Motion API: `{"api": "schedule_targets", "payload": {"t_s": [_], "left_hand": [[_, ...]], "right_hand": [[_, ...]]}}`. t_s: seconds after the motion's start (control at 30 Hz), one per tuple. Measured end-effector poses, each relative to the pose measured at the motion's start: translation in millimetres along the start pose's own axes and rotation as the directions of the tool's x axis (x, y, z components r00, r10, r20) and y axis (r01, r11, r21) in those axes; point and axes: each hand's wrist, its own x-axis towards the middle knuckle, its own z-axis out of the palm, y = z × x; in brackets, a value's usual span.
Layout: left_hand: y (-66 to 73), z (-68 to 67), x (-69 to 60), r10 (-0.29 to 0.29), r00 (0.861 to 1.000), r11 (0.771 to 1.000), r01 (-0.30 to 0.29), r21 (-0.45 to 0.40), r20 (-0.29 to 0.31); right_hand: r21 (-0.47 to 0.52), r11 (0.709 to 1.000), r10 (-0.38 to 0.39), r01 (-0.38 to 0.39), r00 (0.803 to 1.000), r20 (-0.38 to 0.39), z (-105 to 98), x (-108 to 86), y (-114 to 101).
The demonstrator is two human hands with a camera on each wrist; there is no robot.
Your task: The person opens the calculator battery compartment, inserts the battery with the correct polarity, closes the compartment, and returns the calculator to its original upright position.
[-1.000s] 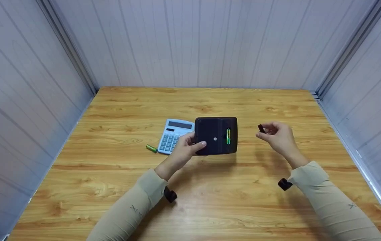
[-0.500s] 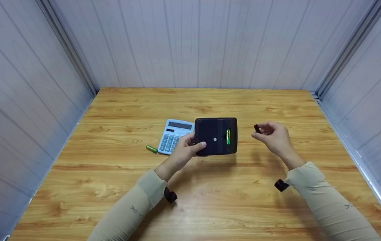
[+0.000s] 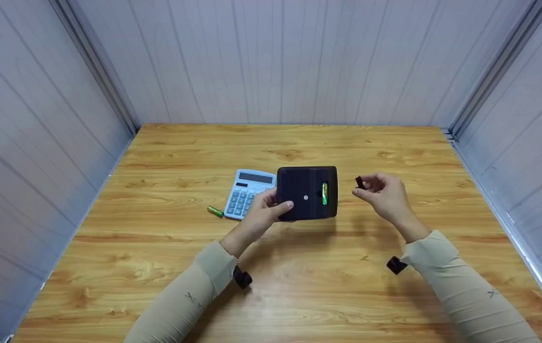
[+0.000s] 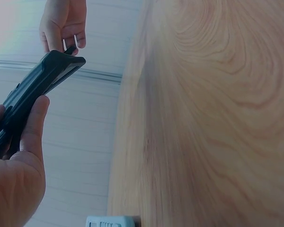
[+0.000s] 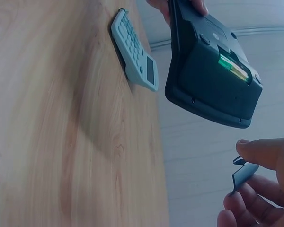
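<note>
My left hand [image 3: 265, 209] grips a black calculator [image 3: 301, 188] by its left edge, thumb across the back, which faces up toward the head view. It is held above the table. A green battery [image 3: 325, 193] sits in the uncovered compartment near its right side; the right wrist view shows this battery [image 5: 233, 67] too. To the right, my right hand [image 3: 387, 195] pinches a small black battery cover [image 5: 244, 175] between thumb and fingers, apart from the calculator. The calculator's front is hidden in the head view.
A light blue calculator [image 3: 247, 193] lies face up on the wooden table [image 3: 299, 290], partly behind my left hand and the black calculator. At its lower left corner lies a loose green battery [image 3: 215, 211]. Panelled walls [image 3: 280, 62] stand at the back and both sides.
My right hand has moved a little left with the battery cover, closer to the black calculator. The left hand and the calculator in it have stayed nearly still.
</note>
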Motion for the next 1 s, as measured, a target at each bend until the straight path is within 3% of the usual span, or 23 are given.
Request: {"api": "schedule_targets", "payload": {"t_s": [0.5,1.0], "left_hand": [[-0.5,-2.2,-0.4,-0.023,1.000,1.000,0.023,0.016,-0.007],[-2.4,0.0,0.9,0.009,1.000,1.000,-0.009,-0.002,-0.026]], "right_hand": [[0.048,0.998,-0.032,0.032,0.999,0.001,11,-0.8,-9],[0.110,0.993,-0.045,0.044,0.999,0.010,19,-2.0,-14]]}}
